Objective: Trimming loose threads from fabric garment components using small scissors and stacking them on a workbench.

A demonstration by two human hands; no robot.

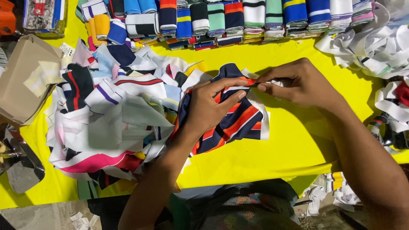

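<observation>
Yellow desk (pixel 272 153) under everything. Two hands at work, one striped cloth piece (pixel 238 121) between them: navy, orange, white bands, lying at desk centre against right edge of loose scrap pile (pixel 115 123). Left hand (pixel 208 106) rests on piece, fingers pinched shut on its upper edge. Right hand (pixel 298 83) fingers closed on same edge, just beside left fingertips. One long row of folded striped stacks (pixel 238 21) along far edge. One white strip heap (pixel 375 47) at right. One cardboard box (pixel 21 81) at left.
</observation>
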